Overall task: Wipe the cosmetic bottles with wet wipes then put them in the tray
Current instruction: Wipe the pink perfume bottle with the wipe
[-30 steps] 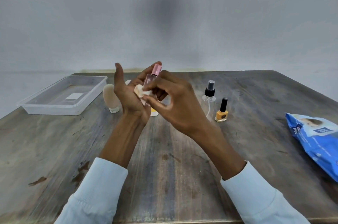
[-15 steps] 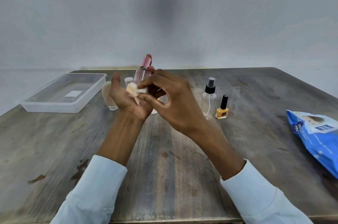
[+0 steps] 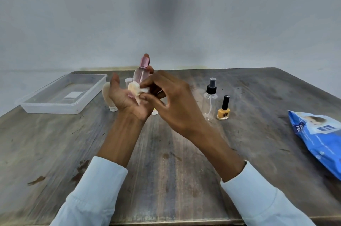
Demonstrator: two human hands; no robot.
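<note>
Pink-capped bottle (image 3: pixel 140 78) was held upright, above the table (image 3: pixel 166 161), in the left hand (image 3: pixel 127 96), fingers curled behind it. Wet wipe (image 3: pixel 136 90) was pinched against its lower body by the right hand (image 3: pixel 171 102). All faces should be covered; tray (image 3: pixel 60 94) was well left.

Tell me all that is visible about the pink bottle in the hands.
The pink bottle has a clear, pink-tinted body that looks like glass or hard plastic, and an opaque pink cap. It is held nearly upright above the table, leaning slightly. The left hand grips it from behind; the right hand presses a crumpled white wipe against its lower body.
</note>
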